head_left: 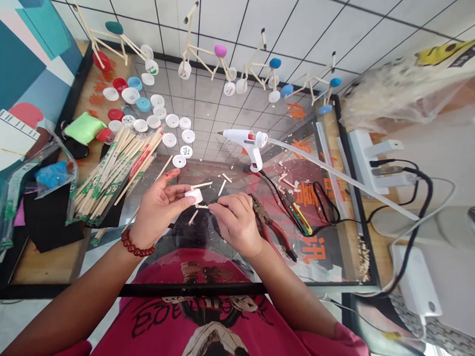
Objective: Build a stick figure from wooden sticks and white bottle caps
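My left hand (157, 209) pinches a small white bottle cap (194, 195) above the glass table (201, 95), a bead bracelet on its wrist. My right hand (236, 220) is closed on a short wooden stick piece (202, 206), its tip close to the cap. Red-handled pliers (272, 226) lie just right of my right hand. Cut stick bits (222, 185) lie scattered beyond the hands. A white glue gun (248, 143) stands on its rest farther back, with a long glue stick behind it.
A bundle of wrapped chopsticks (113, 171) lies at the left beside several loose caps (154, 110). Stick-and-cap models (211, 62) line the far edge. A power strip (374, 157) with cables sits at the right, and green clay (84, 126) at far left.
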### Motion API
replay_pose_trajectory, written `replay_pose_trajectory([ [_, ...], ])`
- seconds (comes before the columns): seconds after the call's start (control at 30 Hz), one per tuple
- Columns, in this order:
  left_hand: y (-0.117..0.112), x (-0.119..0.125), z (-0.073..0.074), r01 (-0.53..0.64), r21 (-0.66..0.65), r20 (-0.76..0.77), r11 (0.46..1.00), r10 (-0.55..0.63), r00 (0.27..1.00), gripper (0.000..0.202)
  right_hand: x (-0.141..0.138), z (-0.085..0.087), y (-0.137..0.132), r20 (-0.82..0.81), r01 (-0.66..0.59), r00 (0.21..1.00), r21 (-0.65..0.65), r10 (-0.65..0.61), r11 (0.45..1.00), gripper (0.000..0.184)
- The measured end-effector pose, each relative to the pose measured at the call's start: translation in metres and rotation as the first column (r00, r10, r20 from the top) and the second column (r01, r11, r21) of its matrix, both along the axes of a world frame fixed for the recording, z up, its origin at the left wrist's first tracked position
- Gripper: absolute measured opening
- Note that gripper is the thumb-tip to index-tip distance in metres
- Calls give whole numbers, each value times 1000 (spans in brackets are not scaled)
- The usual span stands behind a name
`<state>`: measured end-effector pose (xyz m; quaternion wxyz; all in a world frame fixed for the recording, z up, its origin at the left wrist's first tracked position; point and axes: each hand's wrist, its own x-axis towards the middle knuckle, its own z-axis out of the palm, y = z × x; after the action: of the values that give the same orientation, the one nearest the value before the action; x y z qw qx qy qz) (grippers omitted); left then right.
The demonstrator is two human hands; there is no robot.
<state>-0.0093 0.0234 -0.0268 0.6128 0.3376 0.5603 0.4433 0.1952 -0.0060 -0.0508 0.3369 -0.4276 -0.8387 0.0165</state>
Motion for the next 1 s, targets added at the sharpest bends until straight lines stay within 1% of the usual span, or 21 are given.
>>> replay_pose_trajectory([
  [0.17,0,-1,-1,13,8,-30,1000,-13,999,71,1,-4,1,6,42,999,-76,-42,996,18],
  [0.27,0,-1,-2,28,22,-50,999,-26,998,69,1,-6,1,-10,57,998,-93,-58,994,16],
  [0.4,0,-1,-2,41,26,-66,999,-39,997,70,0,-5,2,18,71,997,-129,-69,989,15],
  [0.57,0,-1,0,57,18,-76,998,-55,996,75,-1,-3,2,-5,70,997,-108,-71,992,15],
  [0.73,0,0,1,56,36,-86,998,-53,995,72,-2,-4,2,11,82,997,-118,-81,990,18],
  [1.0,0,0,0,58,37,-74,998,-55,996,74,-3,-7,2,22,89,996,-131,-87,987,17],
])
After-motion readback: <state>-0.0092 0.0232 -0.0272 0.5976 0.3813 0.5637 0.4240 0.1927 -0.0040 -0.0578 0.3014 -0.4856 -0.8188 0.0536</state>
